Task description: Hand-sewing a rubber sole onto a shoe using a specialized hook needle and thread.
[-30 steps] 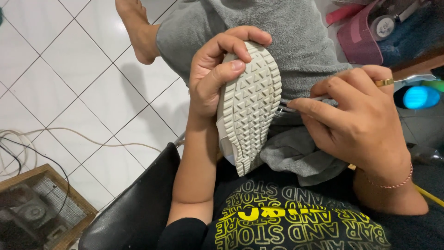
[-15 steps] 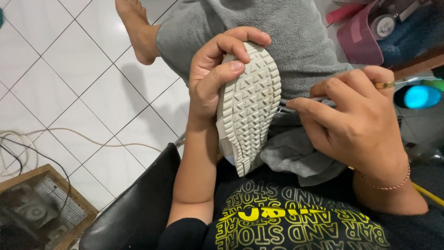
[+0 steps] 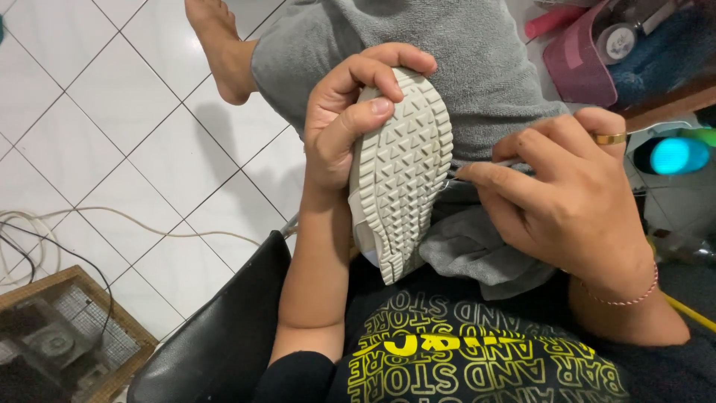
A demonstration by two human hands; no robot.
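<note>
Presently the left hand (image 3: 339, 127) clasps a pale shoe (image 3: 399, 172) over the lap — tread facing up, fingers curled round its toe — while the right hand (image 3: 567, 201), closed, pinches a thin tool (image 3: 485, 166) against the sole's right edge.

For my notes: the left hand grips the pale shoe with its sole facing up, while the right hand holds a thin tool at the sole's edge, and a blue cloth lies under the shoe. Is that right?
Almost: the cloth is grey, not blue, as the head view shows. The left hand does grip the pale shoe sole up, and the right hand holds a thin tool at its edge.
</note>
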